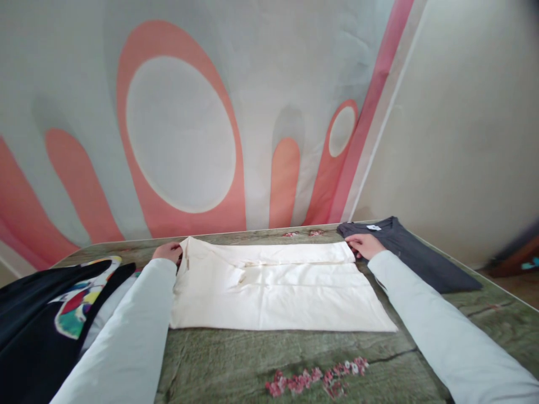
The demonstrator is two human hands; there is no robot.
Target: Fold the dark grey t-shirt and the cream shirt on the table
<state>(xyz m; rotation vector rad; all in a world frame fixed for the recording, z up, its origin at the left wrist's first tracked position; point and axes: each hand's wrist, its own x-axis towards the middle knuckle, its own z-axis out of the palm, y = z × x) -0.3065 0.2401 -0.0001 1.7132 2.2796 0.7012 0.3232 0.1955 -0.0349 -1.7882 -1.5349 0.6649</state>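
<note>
A cream shirt point(278, 292) lies flat and partly folded on a green patterned cover point(236, 359). My left hand point(167, 252) is closed on the shirt's far left corner, by the collar end. My right hand point(364, 245) pinches the far right corner of the same folded strip. Both arms wear pale long sleeves and reach forward on either side of the shirt.
A folded dark grey garment point(416, 258) lies at the right, just beyond my right hand. A black garment with a colourful print point(63, 308) is heaped at the left. A wall with large salmon ovals point(181, 134) rises right behind the surface.
</note>
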